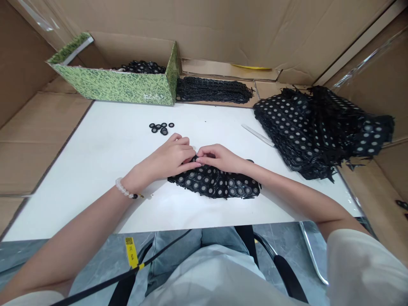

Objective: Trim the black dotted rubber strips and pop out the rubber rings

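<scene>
My left hand (168,157), with a white bead bracelet (124,188) on its wrist, and my right hand (216,158) meet at the upper edge of a black strip of linked rings with grey centres (213,183). The fingertips of both hands pinch that edge, and the strip lies flat on the white table (95,187). A small group of loose black rings (161,128) sits beyond my left hand, apart from it.
A green patterned box (111,87) holds more black strips, and another strip (213,90) lies to its right. A large black pile (318,131) sits at the table's right. A white plastic strip (257,135) lies next to it. Cardboard sheets line the surroundings.
</scene>
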A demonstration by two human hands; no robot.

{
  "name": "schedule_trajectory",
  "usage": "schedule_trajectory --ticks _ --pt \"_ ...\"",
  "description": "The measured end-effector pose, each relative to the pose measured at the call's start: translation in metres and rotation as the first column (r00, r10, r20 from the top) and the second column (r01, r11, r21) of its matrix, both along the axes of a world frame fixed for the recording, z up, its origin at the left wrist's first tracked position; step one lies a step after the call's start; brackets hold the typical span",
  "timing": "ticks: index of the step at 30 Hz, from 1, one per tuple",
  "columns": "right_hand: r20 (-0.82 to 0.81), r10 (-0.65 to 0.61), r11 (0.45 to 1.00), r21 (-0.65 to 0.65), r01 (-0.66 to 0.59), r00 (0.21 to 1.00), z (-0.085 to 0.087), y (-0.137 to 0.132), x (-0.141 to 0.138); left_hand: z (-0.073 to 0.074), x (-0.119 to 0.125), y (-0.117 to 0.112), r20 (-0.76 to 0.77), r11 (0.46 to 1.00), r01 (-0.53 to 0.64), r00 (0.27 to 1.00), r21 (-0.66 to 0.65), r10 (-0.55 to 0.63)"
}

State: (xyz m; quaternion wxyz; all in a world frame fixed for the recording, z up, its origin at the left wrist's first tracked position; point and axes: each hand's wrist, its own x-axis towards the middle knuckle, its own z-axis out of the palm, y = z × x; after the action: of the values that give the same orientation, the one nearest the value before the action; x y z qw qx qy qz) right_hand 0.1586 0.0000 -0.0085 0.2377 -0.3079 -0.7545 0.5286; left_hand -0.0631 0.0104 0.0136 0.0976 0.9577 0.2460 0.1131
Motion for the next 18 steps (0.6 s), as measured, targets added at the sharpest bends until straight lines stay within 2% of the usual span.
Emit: schedule_trajectory --ticks 8,18 --pt "-0.024 0.075 0.997 0.014 -0.075 0.997 -0.0021 0.0013 0.0006 0.0024 -0.0022 0.0001 0.047 0.961 0.071 0.997 -0.268 -0.061" --pt "-0.144 0.162 0.987 0.034 -0.158 0.976 0.0040 -0.0028 0.0004 0.0044 -0.0016 -0.0051 0.199 0.860 0.090 0.980 -0.503 0.014"
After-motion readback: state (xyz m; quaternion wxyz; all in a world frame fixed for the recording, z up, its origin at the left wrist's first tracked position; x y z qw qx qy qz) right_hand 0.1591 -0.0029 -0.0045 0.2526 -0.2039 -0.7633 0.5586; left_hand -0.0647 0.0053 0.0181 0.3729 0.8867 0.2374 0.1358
